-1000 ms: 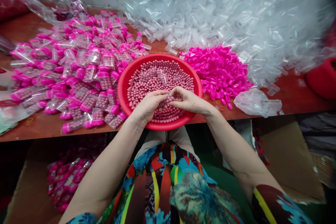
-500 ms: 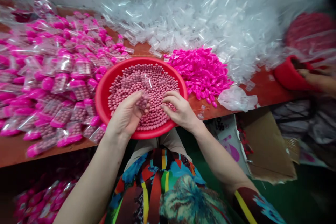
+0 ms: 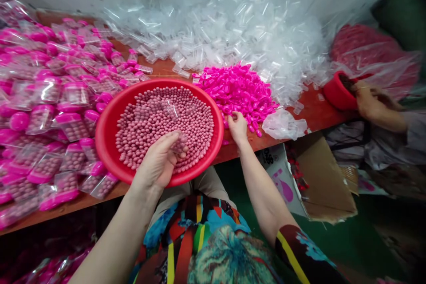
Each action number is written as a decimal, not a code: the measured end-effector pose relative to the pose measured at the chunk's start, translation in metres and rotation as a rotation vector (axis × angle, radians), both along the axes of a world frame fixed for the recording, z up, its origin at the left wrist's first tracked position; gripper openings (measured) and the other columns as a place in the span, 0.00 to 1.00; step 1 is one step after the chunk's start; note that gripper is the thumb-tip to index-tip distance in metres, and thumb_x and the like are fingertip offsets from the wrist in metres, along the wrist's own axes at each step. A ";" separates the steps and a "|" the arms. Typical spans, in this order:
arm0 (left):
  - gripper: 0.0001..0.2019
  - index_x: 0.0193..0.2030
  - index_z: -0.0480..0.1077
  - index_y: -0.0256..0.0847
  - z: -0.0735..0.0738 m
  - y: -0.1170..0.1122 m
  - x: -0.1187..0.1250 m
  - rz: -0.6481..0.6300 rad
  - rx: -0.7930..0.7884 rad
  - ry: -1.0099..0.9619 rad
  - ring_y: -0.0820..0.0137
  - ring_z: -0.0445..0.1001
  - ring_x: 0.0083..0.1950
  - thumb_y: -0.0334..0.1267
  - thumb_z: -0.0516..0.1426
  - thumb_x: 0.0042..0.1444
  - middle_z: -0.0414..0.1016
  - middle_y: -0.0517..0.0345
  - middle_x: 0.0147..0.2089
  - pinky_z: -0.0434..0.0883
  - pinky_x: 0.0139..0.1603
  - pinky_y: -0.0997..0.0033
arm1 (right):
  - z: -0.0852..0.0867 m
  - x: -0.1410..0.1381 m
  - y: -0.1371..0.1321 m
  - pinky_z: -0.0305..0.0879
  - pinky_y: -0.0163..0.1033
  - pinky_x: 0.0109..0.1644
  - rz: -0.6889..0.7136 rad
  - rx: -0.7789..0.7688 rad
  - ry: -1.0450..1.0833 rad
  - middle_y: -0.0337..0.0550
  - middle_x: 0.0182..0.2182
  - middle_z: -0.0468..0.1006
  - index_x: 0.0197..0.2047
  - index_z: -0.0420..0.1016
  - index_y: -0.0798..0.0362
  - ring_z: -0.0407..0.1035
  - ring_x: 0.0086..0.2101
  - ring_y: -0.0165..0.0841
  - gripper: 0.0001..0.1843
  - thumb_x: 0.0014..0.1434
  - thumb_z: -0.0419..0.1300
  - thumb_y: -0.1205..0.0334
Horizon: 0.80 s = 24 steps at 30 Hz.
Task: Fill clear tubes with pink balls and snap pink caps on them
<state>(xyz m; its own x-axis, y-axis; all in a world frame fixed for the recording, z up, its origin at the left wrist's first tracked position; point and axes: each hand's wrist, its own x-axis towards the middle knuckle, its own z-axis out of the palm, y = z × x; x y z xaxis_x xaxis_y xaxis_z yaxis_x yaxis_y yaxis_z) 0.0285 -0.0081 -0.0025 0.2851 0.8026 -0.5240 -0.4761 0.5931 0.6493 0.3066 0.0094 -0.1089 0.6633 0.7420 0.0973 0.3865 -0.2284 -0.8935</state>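
My left hand (image 3: 161, 159) is closed around a small clear plastic container (image 3: 180, 143) with pink beads in it, just above the near side of a red basin (image 3: 109, 157). Pink round beads (image 3: 149, 115) fill much of the basin, and a clear container (image 3: 171, 110) lies on top of them. Right of the basin, my right hand (image 3: 238, 128) reaches the near edge of a heap of bright pink caps (image 3: 239, 88). Its fingers are curled together there; whatever they grip is hidden.
Filled, pink-capped containers (image 3: 71, 128) cover the table's left side. Clear empty containers (image 3: 213, 35) are heaped along the wall. A crumpled plastic bag (image 3: 284, 124) lies near the table's edge. At right, another person's hand (image 3: 372, 104) is at a red bowl (image 3: 336, 93). A cardboard box (image 3: 328, 182) stands below.
My right hand has left the basin and moved right to the pink caps. My left hand still holds the container over the beads. The view has shifted somewhat to the right.
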 end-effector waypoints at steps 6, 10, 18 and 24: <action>0.08 0.41 0.75 0.34 0.001 -0.001 0.003 -0.059 -0.016 -0.043 0.73 0.76 0.32 0.30 0.63 0.53 0.78 0.57 0.34 0.74 0.29 0.75 | 0.040 -0.004 -0.021 0.70 0.38 0.37 0.138 0.074 0.288 0.41 0.33 0.78 0.42 0.71 0.52 0.72 0.31 0.31 0.23 0.54 0.61 0.42; 0.11 0.42 0.75 0.35 0.003 -0.005 0.003 -0.112 0.001 -0.063 0.73 0.77 0.33 0.27 0.64 0.51 0.79 0.54 0.37 0.75 0.33 0.74 | 0.083 -0.034 -0.038 0.67 0.34 0.32 0.415 0.071 0.557 0.38 0.34 0.78 0.46 0.74 0.48 0.70 0.29 0.29 0.20 0.53 0.66 0.49; 0.17 0.48 0.78 0.36 0.005 -0.013 0.002 -0.183 0.072 -0.201 0.72 0.77 0.40 0.22 0.62 0.50 0.80 0.54 0.41 0.74 0.45 0.72 | 0.118 -0.102 -0.041 0.72 0.38 0.45 0.720 -0.035 0.460 0.39 0.39 0.80 0.47 0.79 0.50 0.72 0.36 0.30 0.15 0.59 0.64 0.53; 0.15 0.47 0.79 0.36 0.001 -0.013 0.000 -0.137 0.113 -0.217 0.73 0.76 0.39 0.25 0.62 0.51 0.80 0.53 0.41 0.71 0.43 0.76 | 0.108 -0.124 -0.039 0.73 0.41 0.48 0.633 0.065 0.211 0.43 0.43 0.80 0.50 0.76 0.50 0.74 0.41 0.34 0.16 0.63 0.61 0.51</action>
